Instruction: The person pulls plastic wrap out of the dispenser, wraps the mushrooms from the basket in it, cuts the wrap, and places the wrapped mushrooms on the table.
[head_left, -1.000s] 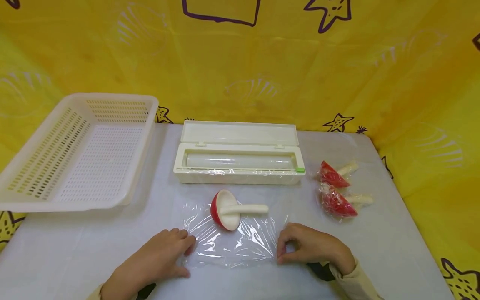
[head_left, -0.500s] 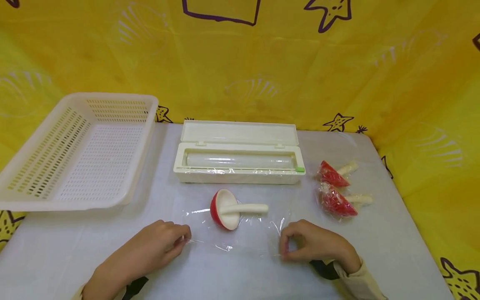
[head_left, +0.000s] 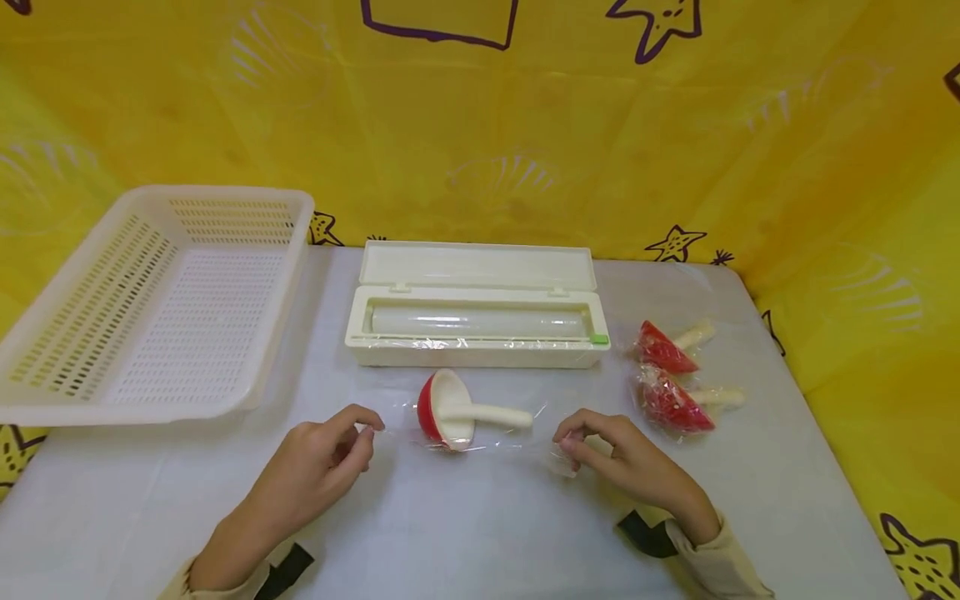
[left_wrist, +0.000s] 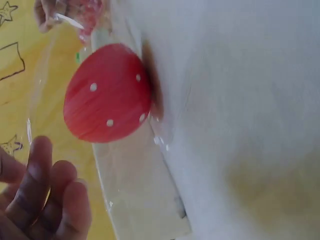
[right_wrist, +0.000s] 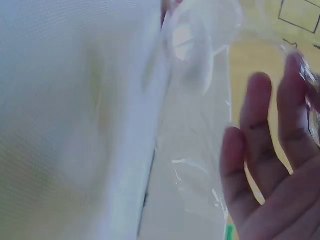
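Note:
A toy mushroom [head_left: 444, 410] with a red cap and a white stem lies on its side in mid-table, its stem pointing right. In the left wrist view, white dots show on the red cap [left_wrist: 107, 95]. A sheet of cling film [head_left: 504, 447] lies under the mushroom, its near edge lifted off the table in front of it. My left hand [head_left: 311, 467] pinches the film's near left corner between thumb and index finger. At the near right corner my right hand [head_left: 633, 467] pinches the film, and a bit of it hangs below the fingertips.
Behind the mushroom stands a cream cling film dispenser [head_left: 480, 355], lid up, with a film roll [head_left: 480, 322] inside. To the right lie two film-wrapped toy mushrooms [head_left: 666, 350]. A white slotted basket [head_left: 288, 292] stands at the left. Yellow patterned cloth [head_left: 480, 108] hangs behind the table.
My left hand has taken hold of the film corner. Both hands have risen and moved away from me, lifting the film's near edge toward the mushroom, which has shifted slightly.

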